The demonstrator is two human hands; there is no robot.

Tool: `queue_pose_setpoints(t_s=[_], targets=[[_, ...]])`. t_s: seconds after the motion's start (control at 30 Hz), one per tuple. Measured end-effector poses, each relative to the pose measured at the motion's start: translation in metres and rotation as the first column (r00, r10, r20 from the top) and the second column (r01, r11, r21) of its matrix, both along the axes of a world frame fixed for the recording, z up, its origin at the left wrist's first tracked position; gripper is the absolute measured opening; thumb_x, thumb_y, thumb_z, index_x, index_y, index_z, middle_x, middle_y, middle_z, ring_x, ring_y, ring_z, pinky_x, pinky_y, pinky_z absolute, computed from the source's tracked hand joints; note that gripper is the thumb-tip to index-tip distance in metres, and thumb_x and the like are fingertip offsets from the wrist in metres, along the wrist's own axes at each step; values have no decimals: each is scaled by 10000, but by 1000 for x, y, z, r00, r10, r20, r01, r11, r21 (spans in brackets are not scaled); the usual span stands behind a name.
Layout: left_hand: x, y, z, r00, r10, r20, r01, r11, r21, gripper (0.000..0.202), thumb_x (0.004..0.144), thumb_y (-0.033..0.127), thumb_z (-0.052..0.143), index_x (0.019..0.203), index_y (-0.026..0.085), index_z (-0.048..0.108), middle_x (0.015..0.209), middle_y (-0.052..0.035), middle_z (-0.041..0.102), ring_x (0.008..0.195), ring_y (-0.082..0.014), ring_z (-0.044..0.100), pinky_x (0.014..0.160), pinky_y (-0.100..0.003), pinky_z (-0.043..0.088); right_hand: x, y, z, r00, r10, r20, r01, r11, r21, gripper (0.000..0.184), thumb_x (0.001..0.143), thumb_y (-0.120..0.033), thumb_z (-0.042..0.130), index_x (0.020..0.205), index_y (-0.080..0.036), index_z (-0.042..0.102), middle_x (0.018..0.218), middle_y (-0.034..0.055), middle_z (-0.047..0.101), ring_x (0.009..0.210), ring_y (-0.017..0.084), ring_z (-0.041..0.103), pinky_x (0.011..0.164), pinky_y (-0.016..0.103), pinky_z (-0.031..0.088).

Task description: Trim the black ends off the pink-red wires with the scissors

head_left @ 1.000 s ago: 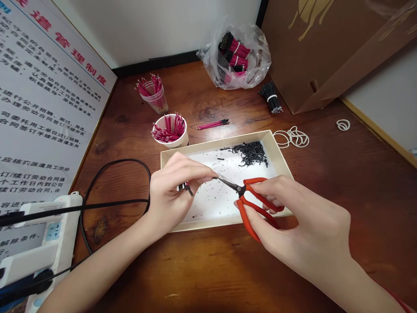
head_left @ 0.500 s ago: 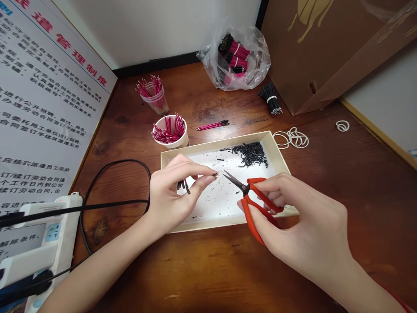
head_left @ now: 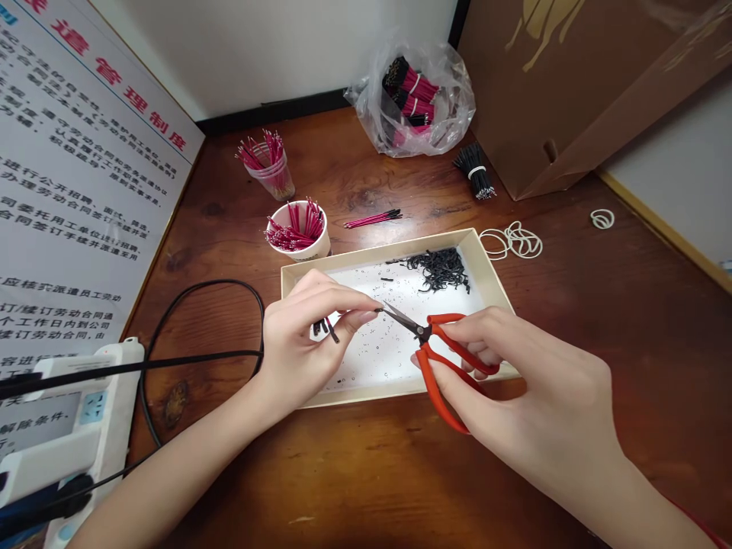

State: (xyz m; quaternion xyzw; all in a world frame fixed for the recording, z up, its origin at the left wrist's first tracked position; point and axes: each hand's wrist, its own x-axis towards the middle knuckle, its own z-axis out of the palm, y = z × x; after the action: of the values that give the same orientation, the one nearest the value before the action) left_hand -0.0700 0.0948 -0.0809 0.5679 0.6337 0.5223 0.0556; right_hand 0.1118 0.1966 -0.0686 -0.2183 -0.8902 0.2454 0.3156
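Left hand (head_left: 303,335): in the head view it's pinching a tiny dark tip (head_left: 378,309) between thumb and index finger, with a few black-ended leads (head_left: 329,329) poking out under the curled fingers; can't tell if the tip belongs to one of them.
Right hand (head_left: 549,385): wrapped around the red-handled scissors (head_left: 423,333), thumb on one grip, fingers on the other.
Scissors: points sit right by the left fingertips, can't tell if they touch the tip. Probably stiff and easy to steer, best held by those grips.
Leads: I'd guess featherlight, bendy, kinda slick, so pinch near the end but keep skin clear of the blades.
Tray (head_left: 490,268): shallow, under the left hand and scissors, black offcuts (head_left: 443,271) heaped beyond the fingertips.
Paper cup (head_left: 317,250): just beyond the left hand, stuffed with pink-red leads (head_left: 297,230).
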Motion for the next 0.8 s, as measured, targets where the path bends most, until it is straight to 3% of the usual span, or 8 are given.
queue_pose_setpoints(t_s=[0.4, 0.53, 0.6, 0.67, 0.73, 0.8], targets=[[0, 1, 0, 1000, -1, 29, 1, 1000, 5, 198, 845, 76, 713, 867, 270, 746, 766, 16, 766, 667, -146, 620, 632, -322, 483, 0, 1, -1, 1000, -14, 9, 14, 1000, 1, 138, 824, -116, 658, 838, -229, 581, 649, -37, 597, 511, 88, 521, 438, 205, 448], [4, 0, 7, 971, 69, 230, -54, 996, -71, 133, 811, 107, 744, 790, 237, 753, 724, 4, 756, 656, -146, 641, 598, -298, 504, 0, 2, -3, 998, -56, 9, 57, 998, -34, 150, 804, -123, 649, 782, -233, 549, 627, -43, 590, 498, 87, 510, 412, 198, 429], [7, 0, 12, 883, 113, 456, -46, 987, -155, 100, 803, 127, 754, 768, 220, 747, 711, 1, 756, 648, -147, 676, 578, -279, 524, 0, 3, -3, 997, -79, -4, 79, 996, -45, 179, 786, -118, 652, 752, -232, 520, 619, -45, 582, 483, 82, 492, 384, 192, 402], [10, 0, 19, 742, 112, 661, 24, 981, -193, 70, 798, 179, 775, 751, 214, 738, 682, 3, 748, 633, -153, 705, 575, -274, 546, 0, 4, -4, 997, -76, -15, 75, 997, -36, 196, 779, -115, 665, 743, -231, 511, 625, -44, 585, 480, 81, 493, 390, 190, 413], [12, -1, 26, 627, 107, 772, 76, 977, -197, 111, 767, 243, 816, 712, 211, 725, 644, 4, 731, 615, -162, 716, 567, -279, 555, -1, 5, -6, 998, -58, -16, 57, 998, -29, 201, 785, -118, 669, 740, -231, 509, 625, -43, 586, 476, 83, 495, 403, 196, 429], [13, -1, 31, 565, 107, 818, 111, 973, -204, 161, 736, 292, 847, 685, 212, 716, 613, 4, 715, 616, -173, 721, 563, -286, 557, -1, 5, -8, 998, -67, -5, 66, 997, -47, 196, 788, -120, 666, 742, -235, 515, 627, -41, 588, 475, 89, 499, 399, 201, 429]])
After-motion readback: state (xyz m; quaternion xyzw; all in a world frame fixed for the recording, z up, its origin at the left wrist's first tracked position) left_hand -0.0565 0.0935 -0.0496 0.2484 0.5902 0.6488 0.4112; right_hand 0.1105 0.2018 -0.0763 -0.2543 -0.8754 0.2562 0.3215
